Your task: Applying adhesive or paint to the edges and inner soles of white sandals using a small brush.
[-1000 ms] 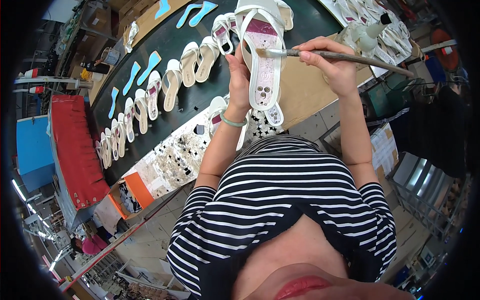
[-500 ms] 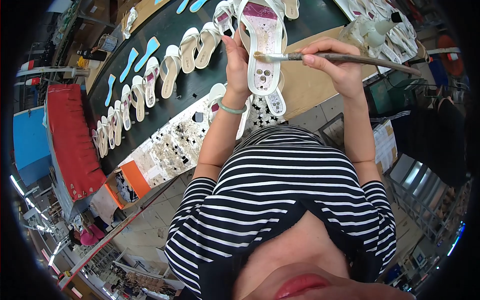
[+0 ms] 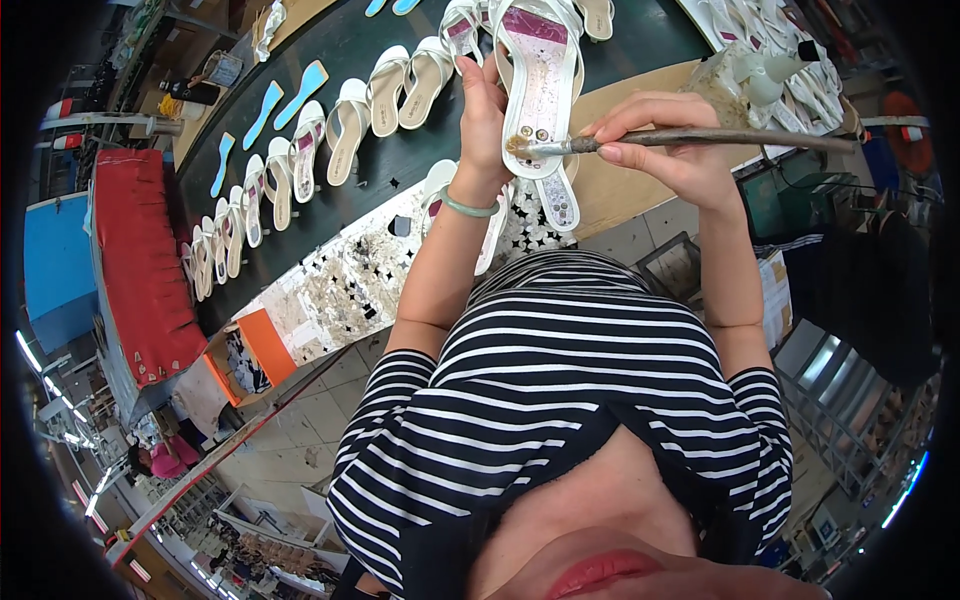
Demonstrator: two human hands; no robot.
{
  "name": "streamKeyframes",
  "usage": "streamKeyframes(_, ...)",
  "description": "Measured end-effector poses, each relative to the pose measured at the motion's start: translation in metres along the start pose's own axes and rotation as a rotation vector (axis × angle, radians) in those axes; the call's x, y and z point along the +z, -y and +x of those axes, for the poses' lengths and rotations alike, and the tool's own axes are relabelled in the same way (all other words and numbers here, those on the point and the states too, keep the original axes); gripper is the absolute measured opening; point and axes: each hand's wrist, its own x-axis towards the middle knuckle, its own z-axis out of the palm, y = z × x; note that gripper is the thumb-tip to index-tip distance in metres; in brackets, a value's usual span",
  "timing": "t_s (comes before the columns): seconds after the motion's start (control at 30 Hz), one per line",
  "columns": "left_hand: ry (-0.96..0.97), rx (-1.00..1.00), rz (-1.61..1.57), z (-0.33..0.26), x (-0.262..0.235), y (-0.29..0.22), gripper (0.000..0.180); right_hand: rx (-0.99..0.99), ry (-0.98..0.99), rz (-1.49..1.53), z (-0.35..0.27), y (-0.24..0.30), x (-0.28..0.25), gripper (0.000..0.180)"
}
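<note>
My left hand (image 3: 484, 135) is closed round the side of a white sandal (image 3: 537, 85), holding it up with its insole toward me. The heel end points down, with several round metal studs there and a purple patch near the straps. In my right hand (image 3: 672, 148) is a paintbrush (image 3: 720, 137) with a long dark wooden handle. Its bristles touch the heel end of the insole, beside the studs. Partly hidden below the held sandal is another white sandal (image 3: 558, 203), also with studs at its heel.
White sandals (image 3: 347, 135) stand in a row on the dark green table (image 3: 330, 215). Light-blue insoles (image 3: 262, 115) lie behind them. A squeeze bottle (image 3: 765, 75) and a heap of white sandal parts (image 3: 820, 100) sit at the right. An orange box (image 3: 268, 345) hangs by the near-left edge.
My right hand has brought the brush down from the middle of the insole to its studded heel end. The held sandal has shifted slightly down and right.
</note>
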Motion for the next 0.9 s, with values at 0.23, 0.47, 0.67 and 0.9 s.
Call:
streamKeyframes(0.23, 0.022, -0.045, -0.007, 0.0, -0.003, 0.0, 0.077, -0.079, 0.248, -0.072, 0.029, 0.007, -0.012, 0.011)
streamKeyframes(0.47, 0.025, -0.078, 0.03, -0.006, 0.002, -0.006, 0.078, -0.077, 0.552, 0.005, 0.073, 0.019, -0.015, 0.012)
streamKeyframes(0.67, 0.096, -0.168, 0.089, -0.009, -0.002, -0.008, 0.08, -0.563, 0.749, -0.154, 0.099, 0.025, -0.018, 0.015)
streamKeyframes(0.9, 0.125, -0.221, 0.13, -0.013, 0.003, -0.012, 0.082, -0.516, 0.851, -0.306, 0.106, 0.047, -0.015, 0.017)
